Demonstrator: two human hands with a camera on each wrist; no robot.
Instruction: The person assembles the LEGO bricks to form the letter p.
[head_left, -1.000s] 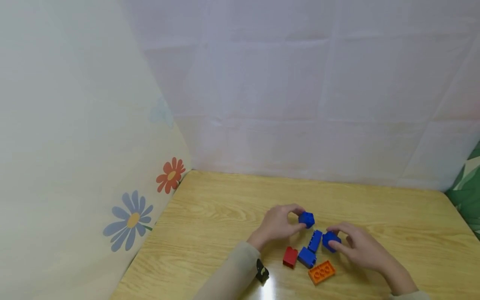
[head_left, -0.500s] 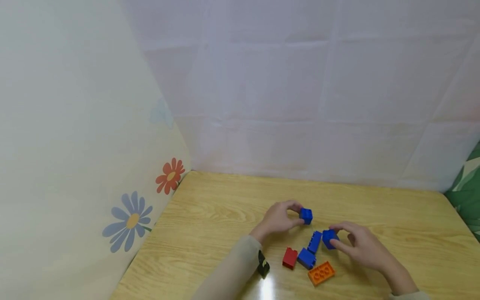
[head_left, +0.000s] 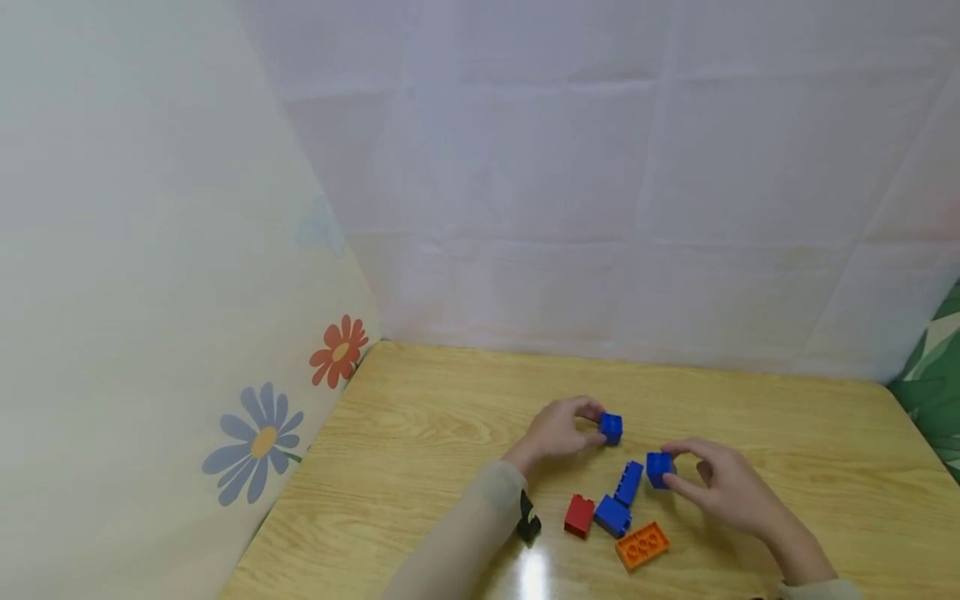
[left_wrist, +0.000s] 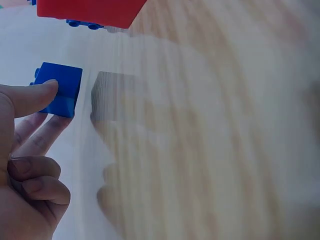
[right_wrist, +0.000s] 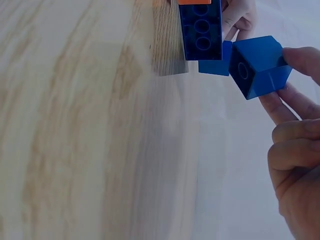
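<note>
My left hand (head_left: 557, 430) pinches a small blue toy building block (head_left: 612, 428) between thumb and fingers, beyond the other blocks. In the left wrist view the thumb presses one face of that blue block (left_wrist: 65, 82), and its studs point left. A second small blue block (head_left: 659, 470) is pinched by my right hand (head_left: 726, 490), nearer and to the right. The right wrist view shows its hollow underside with a round tube (right_wrist: 243, 71). The two held blocks are apart. Fingers partly hide both of them.
Between the hands lie a long blue block (head_left: 629, 484) on its side and a blue block (head_left: 612, 516) touching it. A red block (head_left: 579, 516) stands left of these. An upturned orange block (head_left: 642, 546) lies in front. All are on the wooden table (head_left: 420, 417).
Both hands have moved slightly toward the back of the table with their blue blocks. Each held block has turned and looks more level than before. The loose blocks have stayed put.
</note>
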